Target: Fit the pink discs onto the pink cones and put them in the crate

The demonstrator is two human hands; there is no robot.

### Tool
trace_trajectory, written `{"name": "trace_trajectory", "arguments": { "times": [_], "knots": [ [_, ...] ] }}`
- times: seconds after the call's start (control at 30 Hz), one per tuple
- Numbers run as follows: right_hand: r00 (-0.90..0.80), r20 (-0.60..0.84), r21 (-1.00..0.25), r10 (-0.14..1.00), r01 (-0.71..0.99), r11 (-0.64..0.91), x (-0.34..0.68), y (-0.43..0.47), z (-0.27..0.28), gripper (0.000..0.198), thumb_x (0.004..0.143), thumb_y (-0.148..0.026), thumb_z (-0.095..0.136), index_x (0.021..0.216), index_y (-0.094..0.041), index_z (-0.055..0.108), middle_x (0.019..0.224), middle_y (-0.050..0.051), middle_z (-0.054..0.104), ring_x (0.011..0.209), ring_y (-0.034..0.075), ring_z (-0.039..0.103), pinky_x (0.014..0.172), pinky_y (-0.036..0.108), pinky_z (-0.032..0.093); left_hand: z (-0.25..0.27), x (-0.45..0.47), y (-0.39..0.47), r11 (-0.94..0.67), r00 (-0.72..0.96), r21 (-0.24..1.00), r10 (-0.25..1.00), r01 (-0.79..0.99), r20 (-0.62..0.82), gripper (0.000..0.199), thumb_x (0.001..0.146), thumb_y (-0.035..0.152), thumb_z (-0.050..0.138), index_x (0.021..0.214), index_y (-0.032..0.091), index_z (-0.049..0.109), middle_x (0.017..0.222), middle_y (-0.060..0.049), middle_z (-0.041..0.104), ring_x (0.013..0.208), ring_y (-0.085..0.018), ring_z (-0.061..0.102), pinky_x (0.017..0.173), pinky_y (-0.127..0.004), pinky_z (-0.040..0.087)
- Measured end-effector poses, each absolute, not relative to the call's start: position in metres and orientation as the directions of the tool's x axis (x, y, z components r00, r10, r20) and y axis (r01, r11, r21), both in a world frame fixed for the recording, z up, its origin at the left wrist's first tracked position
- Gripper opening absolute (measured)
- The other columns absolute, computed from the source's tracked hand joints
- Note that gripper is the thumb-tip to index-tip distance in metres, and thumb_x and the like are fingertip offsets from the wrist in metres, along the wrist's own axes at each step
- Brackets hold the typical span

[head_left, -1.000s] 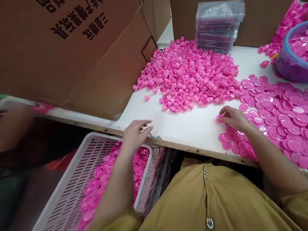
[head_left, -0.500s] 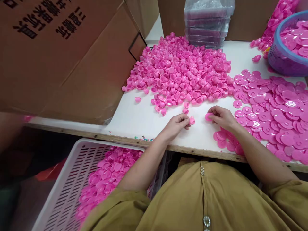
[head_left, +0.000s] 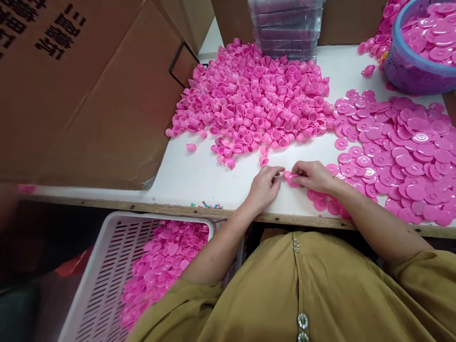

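My right hand (head_left: 313, 175) pinches a small pink toy saucer (head_left: 294, 181) just above the white tabletop. A pink toy cup (head_left: 287, 175) is against that saucer; whether it is fixed to it I cannot tell. Close by on the left is my left hand (head_left: 265, 186), its fingertips near the cup, thumb and forefinger apart with nothing seen between them. A heap of pink toy cups (head_left: 256, 99) lies beyond my hands. Loose pink saucers (head_left: 402, 152) spread out to the right, some under my right wrist.
A large cardboard box (head_left: 89, 104) stands on the left. Stacked clear plastic trays (head_left: 285, 28) rise behind the cups. A blue basket (head_left: 402, 57) of saucers is at the far right. Below the table edge (head_left: 142, 209), a white crate (head_left: 103, 266) holds pink pieces.
My hands have come together, bringing the cup and saucer into contact. My left fingers have loosened from the cup. The view has shifted slightly.
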State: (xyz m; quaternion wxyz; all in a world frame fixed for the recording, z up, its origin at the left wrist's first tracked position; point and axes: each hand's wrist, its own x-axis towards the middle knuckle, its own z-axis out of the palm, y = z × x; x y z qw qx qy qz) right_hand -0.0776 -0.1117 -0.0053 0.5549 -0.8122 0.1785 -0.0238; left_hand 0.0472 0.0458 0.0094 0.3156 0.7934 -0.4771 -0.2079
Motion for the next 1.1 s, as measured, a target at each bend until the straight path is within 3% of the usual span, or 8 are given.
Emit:
{"name": "trace_trajectory", "arguments": {
  "times": [0.1,0.2,0.4,0.67,0.9,1.1],
  "knots": [
    [0.919,-0.213,-0.929,-0.333,-0.296,-0.224,-0.078,-0.114,-0.001,0.006,0.077,-0.022,0.064,0.081,-0.018,0.062,0.062,-0.004,0.060,0.053,0.011,0.059,0.052,0.023,0.045,0.006,0.050,0.051,-0.280,0.373,0.717,-0.927,-0.639,-0.030,0.047,0.078,0.013,0.059,0.125,0.020,0.061,0.108,-0.005,0.058,0.079,-0.013,0.059,0.078,-0.028,0.052],
    [0.873,-0.297,-0.930,-0.387,-0.355,-0.089,-0.078,-0.118,0.008,0.010,0.076,-0.023,0.069,0.079,-0.016,0.061,0.059,-0.003,0.060,0.050,0.011,0.059,0.046,0.021,0.045,-0.001,0.052,0.044,-0.277,0.390,0.688,-0.921,-0.671,0.009,0.047,0.079,0.021,0.065,0.126,0.019,0.062,0.107,-0.007,0.057,0.088,-0.016,0.059,0.083,-0.030,0.051],
    [0.814,-0.394,-0.913,-0.426,-0.401,0.078,-0.068,-0.112,0.016,0.022,0.073,-0.023,0.078,0.075,-0.015,0.058,0.053,0.000,0.062,0.047,0.011,0.060,0.041,0.018,0.046,-0.009,0.056,0.032,-0.249,0.361,0.636,-0.931,-0.730,0.050,0.021,0.083,0.033,0.066,0.099,0.021,0.073,0.095,-0.005,0.060,0.090,-0.019,0.058,0.081,-0.030,0.048],
    [0.763,-0.504,-0.798,-0.405,-0.591,-0.119,-0.049,-0.104,0.019,0.020,0.079,-0.017,0.073,0.075,-0.017,0.054,0.048,-0.006,0.056,0.043,0.010,0.061,0.036,0.014,0.041,-0.001,0.059,0.032,-0.286,0.373,0.664,-0.928,-0.691,-0.011,0.030,0.080,0.044,0.062,0.090,0.018,0.071,0.086,-0.006,0.064,0.084,-0.021,0.060,0.075,-0.031,0.047],
    [0.768,-0.548,-0.753,-0.330,-0.625,-0.205,-0.044,-0.119,0.031,0.027,0.071,-0.023,0.080,0.077,-0.017,0.055,0.050,-0.007,0.058,0.045,0.012,0.062,0.040,0.017,0.045,0.016,0.086,0.016,-0.358,0.197,0.698,-0.932,-0.621,-0.303,0.054,0.067,0.062,0.064,0.102,0.021,0.070,0.093,-0.005,0.070,0.081,-0.024,0.063,0.069,-0.031,0.047],
    [0.742,-0.624,-0.707,-0.245,-0.670,-0.229,-0.035,-0.122,0.040,0.026,0.070,-0.020,0.079,0.065,-0.015,0.053,0.043,-0.005,0.057,0.040,0.011,0.058,0.041,0.017,0.044,0.022,0.095,-0.007,-0.367,0.064,0.691,-0.904,-0.623,-0.423,0.040,0.066,0.058,0.063,0.078,0.020,0.062,0.068,0.000,0.062,0.063,-0.018,0.056,0.056,-0.027,0.038]
  ]
}}
